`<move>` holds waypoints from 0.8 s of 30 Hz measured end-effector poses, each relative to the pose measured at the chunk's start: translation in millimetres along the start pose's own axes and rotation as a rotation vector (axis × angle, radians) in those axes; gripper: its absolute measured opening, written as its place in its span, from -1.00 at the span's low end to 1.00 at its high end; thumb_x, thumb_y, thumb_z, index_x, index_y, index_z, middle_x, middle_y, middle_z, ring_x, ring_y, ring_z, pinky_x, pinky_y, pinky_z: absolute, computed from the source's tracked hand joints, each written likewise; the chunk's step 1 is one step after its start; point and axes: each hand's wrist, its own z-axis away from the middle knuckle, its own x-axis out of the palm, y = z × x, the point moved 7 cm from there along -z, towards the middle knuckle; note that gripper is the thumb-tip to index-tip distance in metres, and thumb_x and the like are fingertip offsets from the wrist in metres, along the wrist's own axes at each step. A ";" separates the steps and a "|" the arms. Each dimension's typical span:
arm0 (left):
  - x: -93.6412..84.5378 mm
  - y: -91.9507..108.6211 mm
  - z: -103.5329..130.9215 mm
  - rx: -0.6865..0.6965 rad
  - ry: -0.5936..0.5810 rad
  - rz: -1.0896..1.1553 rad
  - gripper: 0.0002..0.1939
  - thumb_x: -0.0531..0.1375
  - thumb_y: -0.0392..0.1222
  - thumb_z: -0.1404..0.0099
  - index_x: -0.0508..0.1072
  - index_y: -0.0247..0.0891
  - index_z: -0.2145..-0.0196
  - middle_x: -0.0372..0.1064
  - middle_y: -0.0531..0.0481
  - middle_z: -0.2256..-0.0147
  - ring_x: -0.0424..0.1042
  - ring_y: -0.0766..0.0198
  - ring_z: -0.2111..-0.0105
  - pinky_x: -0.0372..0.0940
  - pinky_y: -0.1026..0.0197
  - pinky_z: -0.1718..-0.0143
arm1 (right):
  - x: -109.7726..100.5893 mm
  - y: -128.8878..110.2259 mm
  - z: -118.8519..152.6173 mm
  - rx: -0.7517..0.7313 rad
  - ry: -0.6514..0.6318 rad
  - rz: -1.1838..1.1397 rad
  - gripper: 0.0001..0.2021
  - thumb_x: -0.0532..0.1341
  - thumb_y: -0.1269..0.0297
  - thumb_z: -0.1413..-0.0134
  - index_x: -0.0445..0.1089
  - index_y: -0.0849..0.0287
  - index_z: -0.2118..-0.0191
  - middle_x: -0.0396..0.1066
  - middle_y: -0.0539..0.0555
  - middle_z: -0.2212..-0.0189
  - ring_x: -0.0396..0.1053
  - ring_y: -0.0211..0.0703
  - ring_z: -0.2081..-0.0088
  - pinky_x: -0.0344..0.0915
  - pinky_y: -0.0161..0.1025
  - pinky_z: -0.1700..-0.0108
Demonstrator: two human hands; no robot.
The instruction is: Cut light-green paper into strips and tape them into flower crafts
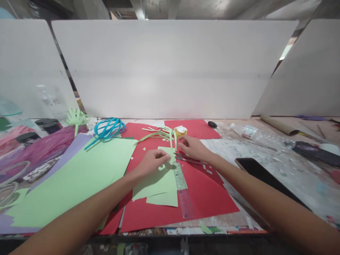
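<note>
My left hand point(154, 162) is over light green paper pieces point(156, 182), with thumb and forefinger pressed together; anything between them is too small to make out. My right hand point(196, 148) hovers beside thin light green paper strips point(170, 134), its fingers curved and slightly apart, with nothing visible in them. Just behind its fingertips stands a small yellow-and-white tub point(181, 131). Beneath the right hand lies a pair of scissors point(187, 159), partly hidden. A clear ruler point(180, 177) rests across the green pieces and the red paper point(209, 198).
Large green sheets point(79, 177) cover the left side, with a blue paper-strip whisk shape point(109, 129) at their far edge. Right of the red paper lie a black phone point(265, 177), a plastic bottle point(261, 134) and a dark case point(316, 153). White panels point(170, 71) close off the back.
</note>
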 end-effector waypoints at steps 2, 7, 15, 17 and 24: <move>2.1 -0.2 -0.2 0.027 -0.020 -0.026 -0.71 0.19 0.02 -0.18 0.46 -0.28 0.47 0.33 0.00 0.50 0.25 0.32 0.52 0.10 0.29 0.54 | 4.0 -0.5 -13.9 0.059 -0.017 -0.004 -0.76 0.17 0.08 -0.09 0.39 0.17 0.32 0.43 0.11 0.50 0.31 -0.10 0.47 0.11 -0.23 0.42; 1.7 -1.9 -1.5 0.066 -0.025 -0.013 -0.77 0.19 -0.04 -0.20 0.49 -0.27 0.43 0.40 -0.03 0.45 0.32 0.30 0.45 0.18 0.28 0.44 | 6.5 2.6 -41.3 0.126 -0.094 -0.077 -0.67 0.23 0.16 0.01 0.23 0.17 0.67 0.21 0.01 0.71 0.14 -0.26 0.61 0.03 -0.26 0.52; -4.9 -2.0 -2.2 0.018 0.048 0.049 -0.81 0.18 -0.10 -0.19 0.47 -0.27 0.45 0.38 0.00 0.51 0.28 0.36 0.56 0.16 0.29 0.51 | 6.2 0.3 -34.4 0.132 -0.142 -0.238 -0.79 0.19 0.18 -0.02 0.39 0.21 0.48 0.36 0.03 0.56 0.16 -0.32 0.59 0.11 -0.34 0.54; -5.4 -1.1 -2.4 0.029 0.051 0.066 -0.81 0.18 -0.11 -0.20 0.46 -0.27 0.46 0.36 0.01 0.52 0.28 0.37 0.56 0.16 0.29 0.51 | 1.8 -0.7 -28.6 0.121 -0.115 -0.227 -0.80 0.21 0.17 -0.01 0.41 0.22 0.44 0.40 0.07 0.50 0.23 -0.28 0.53 0.13 -0.34 0.51; -3.8 -3.0 -7.6 0.025 0.031 0.097 -0.80 0.17 -0.08 -0.20 0.43 -0.27 0.45 0.34 0.03 0.51 0.29 0.38 0.56 0.16 0.31 0.52 | -6.4 -17.7 7.1 -0.027 -0.245 -0.169 -0.80 0.28 0.14 0.04 0.43 0.18 0.37 0.42 0.03 0.49 0.34 -0.23 0.47 0.17 -0.34 0.47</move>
